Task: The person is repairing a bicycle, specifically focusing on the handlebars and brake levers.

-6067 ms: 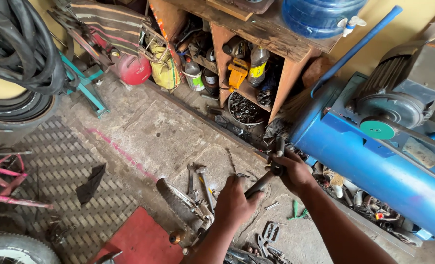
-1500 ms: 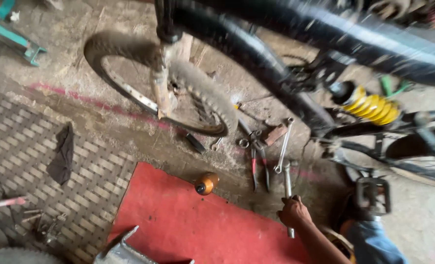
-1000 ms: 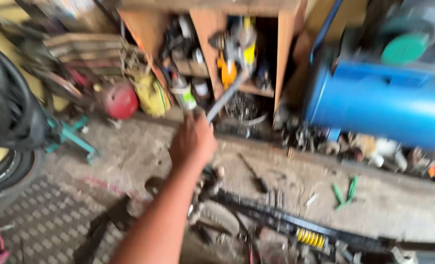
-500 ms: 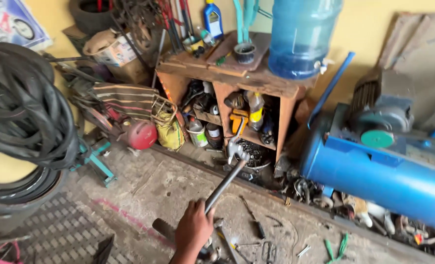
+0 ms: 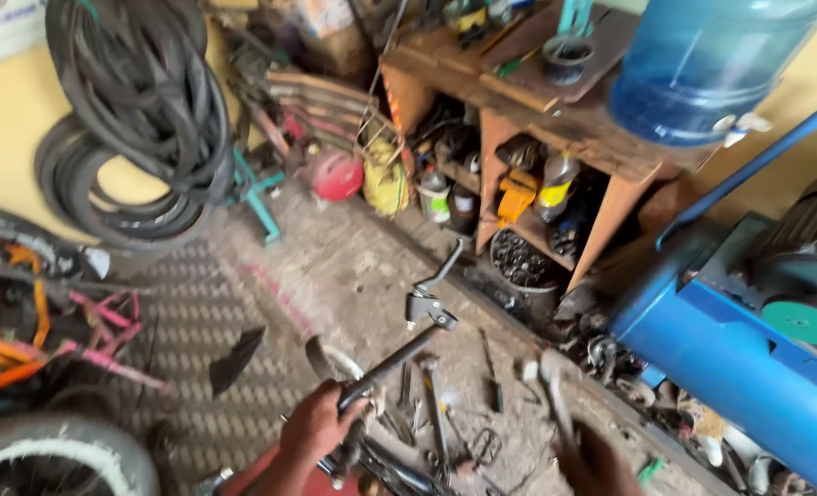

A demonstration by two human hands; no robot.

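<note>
My left hand (image 5: 319, 424) is closed around the black grip of a bicycle handlebar (image 5: 392, 360). The bar slants up to the right and ends in a brake lever (image 5: 432, 298). My right hand (image 5: 599, 457) is at the bottom edge, blurred, wrapped around the handle of a pale metal tool (image 5: 552, 378) that points upward. Between the two hands, spanners and other hand tools (image 5: 436, 413) lie scattered on the dirty concrete floor. Part of the bicycle frame is visible just under my left hand.
A wooden shelf unit (image 5: 601, 138) holds bottles, cans and a large blue water jug (image 5: 702, 64). A blue compressor tank (image 5: 748, 367) sits at the right. Tyres (image 5: 142, 138) hang on the left wall. A wheel (image 5: 50, 455) and pink bike frames (image 5: 50, 321) lie left.
The view has swung from the bicycle and red mat to the shelf and compressor. My left hand keeps hold of the handlebar; my right hand with the tool has come into view at the bottom.
</note>
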